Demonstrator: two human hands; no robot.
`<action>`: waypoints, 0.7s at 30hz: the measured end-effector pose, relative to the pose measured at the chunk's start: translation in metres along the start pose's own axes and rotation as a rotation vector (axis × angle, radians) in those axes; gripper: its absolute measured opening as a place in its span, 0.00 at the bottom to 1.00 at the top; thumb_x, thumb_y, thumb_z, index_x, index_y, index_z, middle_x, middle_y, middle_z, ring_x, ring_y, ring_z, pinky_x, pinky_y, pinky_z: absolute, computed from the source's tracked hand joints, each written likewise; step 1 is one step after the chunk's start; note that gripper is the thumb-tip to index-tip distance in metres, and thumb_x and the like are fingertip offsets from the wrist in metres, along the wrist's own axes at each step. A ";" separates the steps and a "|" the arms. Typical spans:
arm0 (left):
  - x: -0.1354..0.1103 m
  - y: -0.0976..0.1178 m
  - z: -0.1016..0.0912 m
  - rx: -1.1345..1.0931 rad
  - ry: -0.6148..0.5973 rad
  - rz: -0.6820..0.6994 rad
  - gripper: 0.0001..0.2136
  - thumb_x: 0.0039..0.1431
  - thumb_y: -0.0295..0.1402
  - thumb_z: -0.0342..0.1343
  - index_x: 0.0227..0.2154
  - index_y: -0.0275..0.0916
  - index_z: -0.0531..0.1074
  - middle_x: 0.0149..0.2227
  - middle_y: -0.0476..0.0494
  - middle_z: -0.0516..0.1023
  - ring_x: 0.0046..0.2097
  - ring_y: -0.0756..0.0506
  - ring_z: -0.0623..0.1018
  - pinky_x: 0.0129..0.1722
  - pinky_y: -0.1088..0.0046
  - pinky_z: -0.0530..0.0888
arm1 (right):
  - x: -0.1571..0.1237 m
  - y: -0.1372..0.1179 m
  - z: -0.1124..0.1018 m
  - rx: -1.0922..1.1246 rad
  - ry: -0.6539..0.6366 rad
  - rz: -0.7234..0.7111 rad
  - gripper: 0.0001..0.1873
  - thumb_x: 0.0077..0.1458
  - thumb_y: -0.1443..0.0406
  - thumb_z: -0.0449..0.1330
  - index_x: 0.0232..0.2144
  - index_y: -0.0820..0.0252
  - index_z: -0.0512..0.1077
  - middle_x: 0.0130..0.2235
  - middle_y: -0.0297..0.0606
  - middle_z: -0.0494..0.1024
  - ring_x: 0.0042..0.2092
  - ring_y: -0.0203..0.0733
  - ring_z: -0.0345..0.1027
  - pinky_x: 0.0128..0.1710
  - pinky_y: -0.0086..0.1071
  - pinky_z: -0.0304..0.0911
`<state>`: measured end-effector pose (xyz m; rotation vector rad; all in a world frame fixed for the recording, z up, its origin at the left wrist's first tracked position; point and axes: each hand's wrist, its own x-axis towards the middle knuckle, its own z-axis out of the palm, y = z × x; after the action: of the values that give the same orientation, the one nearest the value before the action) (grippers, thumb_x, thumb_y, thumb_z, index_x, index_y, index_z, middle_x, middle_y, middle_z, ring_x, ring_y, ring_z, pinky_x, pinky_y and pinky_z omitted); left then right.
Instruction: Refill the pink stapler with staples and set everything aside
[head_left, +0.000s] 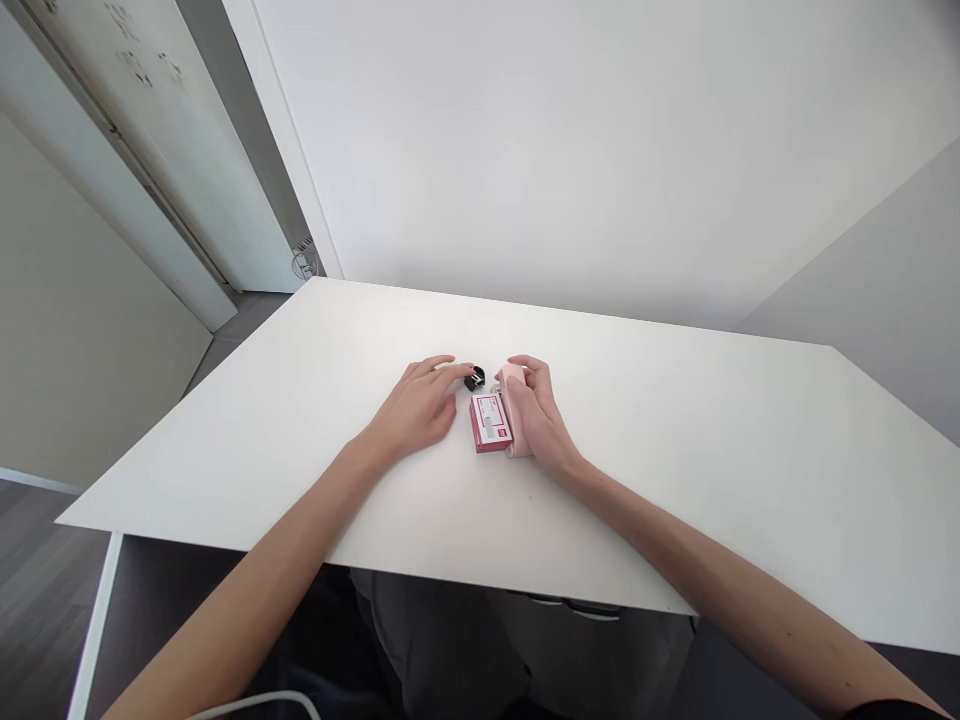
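Observation:
My left hand [424, 405] lies on the white table, fingers spread and palm down. Its index fingertip touches a small black object with shiny metal parts, which looks like a staple remover [475, 379]. My right hand [541, 415] is wrapped around what looks like a pink stapler [514, 400], held on its side against the tabletop. Between the hands is a small stack of red-and-white boxes [491, 422], right beside the stapler. A small pale piece [495, 388] shows behind the boxes; its kind is unclear. My right palm hides part of the stapler.
The white table [675, 450] stretches to both sides, its back edge along a white wall [562, 150]. A cable and plug [304, 262] are beyond the far left corner. Below the front edge are dark drawers or a seat, and a white cord [259, 698] crosses at the bottom.

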<state>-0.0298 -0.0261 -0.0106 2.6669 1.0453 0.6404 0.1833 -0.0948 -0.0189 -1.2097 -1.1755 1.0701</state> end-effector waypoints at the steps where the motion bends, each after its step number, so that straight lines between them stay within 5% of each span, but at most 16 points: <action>1: 0.000 0.000 0.000 -0.007 -0.006 0.023 0.26 0.66 0.26 0.47 0.65 0.46 0.67 0.64 0.45 0.78 0.73 0.37 0.66 0.70 0.49 0.66 | 0.000 0.000 0.000 0.001 0.001 -0.002 0.20 0.70 0.47 0.54 0.58 0.44 0.61 0.56 0.37 0.70 0.53 0.46 0.70 0.55 0.42 0.69; 9: -0.002 0.002 -0.001 -0.036 -0.058 0.121 0.26 0.69 0.24 0.43 0.67 0.46 0.67 0.65 0.45 0.77 0.73 0.38 0.65 0.70 0.50 0.66 | -0.001 -0.001 0.001 0.031 0.006 0.023 0.21 0.69 0.46 0.55 0.58 0.44 0.62 0.54 0.36 0.70 0.53 0.45 0.71 0.53 0.40 0.70; 21: -0.003 0.003 0.001 -0.037 -0.042 0.044 0.30 0.69 0.23 0.41 0.72 0.42 0.59 0.72 0.38 0.67 0.74 0.39 0.65 0.72 0.50 0.66 | -0.002 -0.002 0.000 0.005 0.007 0.029 0.19 0.70 0.48 0.54 0.58 0.43 0.61 0.55 0.36 0.71 0.53 0.45 0.71 0.54 0.42 0.70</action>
<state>-0.0295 -0.0299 -0.0112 2.6658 0.9568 0.6032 0.1827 -0.0965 -0.0172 -1.2286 -1.1525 1.0895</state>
